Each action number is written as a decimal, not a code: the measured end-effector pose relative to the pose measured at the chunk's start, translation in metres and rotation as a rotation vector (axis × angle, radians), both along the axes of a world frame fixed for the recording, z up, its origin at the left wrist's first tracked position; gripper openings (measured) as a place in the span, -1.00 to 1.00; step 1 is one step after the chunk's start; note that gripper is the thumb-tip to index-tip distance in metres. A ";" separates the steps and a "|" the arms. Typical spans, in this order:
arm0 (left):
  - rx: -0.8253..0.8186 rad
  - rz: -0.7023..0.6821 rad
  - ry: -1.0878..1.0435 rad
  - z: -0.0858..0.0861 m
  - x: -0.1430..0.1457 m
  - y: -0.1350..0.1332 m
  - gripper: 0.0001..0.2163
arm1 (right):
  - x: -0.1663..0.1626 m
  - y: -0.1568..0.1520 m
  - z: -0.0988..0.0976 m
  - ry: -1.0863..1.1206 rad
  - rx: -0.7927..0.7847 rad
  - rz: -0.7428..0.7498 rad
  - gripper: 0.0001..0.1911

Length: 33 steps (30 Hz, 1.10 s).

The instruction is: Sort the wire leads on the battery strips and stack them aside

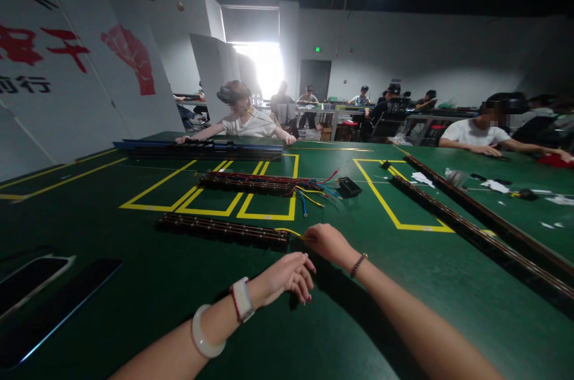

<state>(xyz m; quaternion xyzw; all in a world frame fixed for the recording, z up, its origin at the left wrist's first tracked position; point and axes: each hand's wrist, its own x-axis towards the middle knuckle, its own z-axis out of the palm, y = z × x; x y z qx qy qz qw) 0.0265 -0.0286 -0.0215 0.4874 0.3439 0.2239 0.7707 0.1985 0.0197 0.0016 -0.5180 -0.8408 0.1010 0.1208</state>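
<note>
My right hand [329, 243] pinches the end of a yellow wire [290, 232] between thumb and fingertips. That wire comes out of the right end of a long dark rail [224, 229] with copper-coloured strips, lying on the green table [179, 296]. Just below and to the left, my left hand [287, 277] hovers with loosely bent fingers apart and nothing in them. Beyond the rail lies a bundle of similar rails [246, 182], with red, yellow and blue wires [314, 193] fanning from its right end. A small black box [348, 187] sits beside those wires.
Two phone-like dark slabs [63, 311] lie at the left. Long rails [466, 224] run along the right side, near scraps of white paper [423, 179]. Across the table a person [249, 119] holds long dark blue bars [201, 149]; another person [475, 131] sits at the right.
</note>
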 end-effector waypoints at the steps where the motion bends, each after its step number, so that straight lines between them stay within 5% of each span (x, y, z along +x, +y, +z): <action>1: -0.037 0.025 -0.021 0.000 0.000 0.001 -0.63 | -0.003 -0.004 0.004 -0.072 0.047 -0.001 -0.85; 7: -0.182 0.174 -0.104 -0.002 0.001 0.005 -0.71 | -0.022 -0.027 0.018 -0.359 0.227 0.113 -0.87; 13: -0.234 0.345 -0.096 0.002 0.003 0.008 -0.81 | -0.037 -0.044 0.009 -0.440 0.298 0.185 -0.83; 23: -0.223 0.336 -0.135 -0.005 0.002 0.012 -0.85 | -0.024 -0.051 0.045 -0.327 0.214 0.105 -0.84; 33: -0.249 0.265 -0.094 0.004 0.001 0.010 -0.83 | -0.024 -0.050 0.031 -0.337 0.072 0.143 -0.78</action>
